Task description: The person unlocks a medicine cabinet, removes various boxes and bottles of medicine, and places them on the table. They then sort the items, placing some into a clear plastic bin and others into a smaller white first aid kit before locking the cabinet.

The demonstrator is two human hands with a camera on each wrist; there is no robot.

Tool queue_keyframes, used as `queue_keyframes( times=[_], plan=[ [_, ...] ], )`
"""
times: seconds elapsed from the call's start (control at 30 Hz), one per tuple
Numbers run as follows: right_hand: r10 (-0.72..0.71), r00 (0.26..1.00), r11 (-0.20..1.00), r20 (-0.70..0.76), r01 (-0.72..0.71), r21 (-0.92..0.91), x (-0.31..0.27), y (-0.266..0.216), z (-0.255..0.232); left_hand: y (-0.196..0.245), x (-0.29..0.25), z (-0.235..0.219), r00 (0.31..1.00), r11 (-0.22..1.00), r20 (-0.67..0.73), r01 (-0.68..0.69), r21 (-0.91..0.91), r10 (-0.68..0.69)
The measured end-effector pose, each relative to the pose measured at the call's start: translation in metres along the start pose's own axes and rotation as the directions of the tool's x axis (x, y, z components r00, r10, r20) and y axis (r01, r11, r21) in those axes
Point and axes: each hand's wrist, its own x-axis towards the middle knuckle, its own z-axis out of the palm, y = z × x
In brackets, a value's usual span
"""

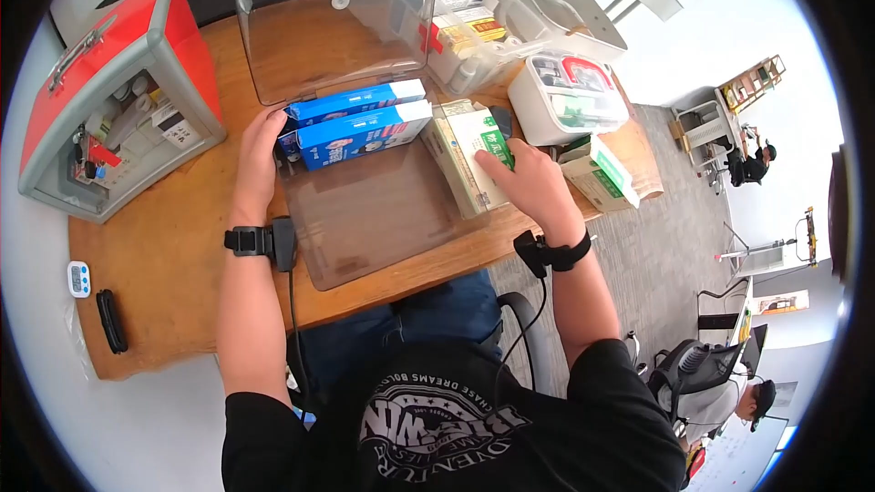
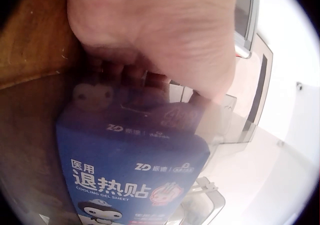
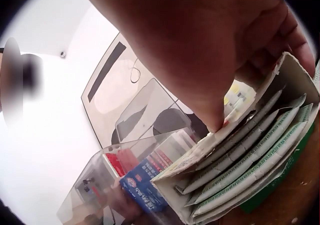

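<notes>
My forearms (image 1: 251, 310) (both bare) reach forward, well apart. My left hand (image 1: 262, 146) points ahead; my right hand (image 1: 533, 180) angles inward, thumb (image 3: 214, 112) opposing bent fingers (image 3: 298, 42).

My blue boxes (image 1: 351, 143) carry white lettering and a cartoon penguin. My cream carton (image 1: 458, 153) shows white and green panels; its pale sachets (image 3: 245, 172) have green patterned edging. My case (image 1: 369, 219) is smoky brown, the cabinet (image 1: 189, 47) red and grey, my shirt (image 1: 437, 428) black with white lettering and stars.
</notes>
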Motion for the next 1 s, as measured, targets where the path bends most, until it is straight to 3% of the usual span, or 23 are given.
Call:
queue_keyframes(
  times=[0.17,0.27,0.43,0.5,0.53,0.6,0.7,0.77,0.87,1.0],
  plan=[
    [-0.068,0.996,0.989,-0.059,0.075,0.126,0.005,0.020,0.017,-0.002,0.002,-0.002,1.000,1.000,0.001,-0.008,0.008,0.008],
    [-0.017,0.999,0.964,0.033,0.007,0.266,0.004,0.019,0.013,-0.002,0.000,0.001,0.999,1.000,-0.030,-0.010,-0.020,0.009],
    [0.005,1.000,0.909,-0.006,-0.002,0.417,0.007,0.030,0.022,-0.001,0.000,0.001,0.999,0.998,-0.035,0.031,-0.052,-0.033],
    [0.021,0.988,0.779,0.156,-0.114,0.617,0.008,0.032,0.017,-0.001,0.001,0.000,0.999,0.998,-0.033,0.027,-0.054,-0.029],
    [0.017,0.988,0.779,0.155,-0.110,0.617,0.010,0.034,0.015,-0.001,0.002,0.001,0.999,0.998,-0.037,0.024,-0.053,-0.026],
    [0.060,0.954,0.722,0.292,-0.244,0.648,0.015,0.038,0.016,0.001,0.000,0.001,1.000,0.999,-0.023,0.013,-0.047,-0.014],
    [-0.020,0.984,0.622,0.177,-0.126,0.773,0.015,0.044,0.026,-0.003,0.002,-0.006,0.998,0.998,0.026,0.052,-0.025,-0.052],
    [-0.032,0.979,0.617,0.200,-0.138,0.775,0.019,0.048,0.025,-0.005,0.004,-0.006,0.999,0.999,0.010,0.034,-0.031,-0.034],
    [-0.089,0.961,0.327,0.262,-0.220,0.919,0.014,0.042,0.021,-0.008,0.005,-0.006,1.000,1.000,-0.001,-0.006,-0.017,0.006],
    [-0.168,0.922,0.242,0.349,-0.305,0.921,0.013,0.037,0.017,-0.005,0.004,-0.004,1.000,0.999,0.001,-0.031,-0.015,0.031]
  ],
)
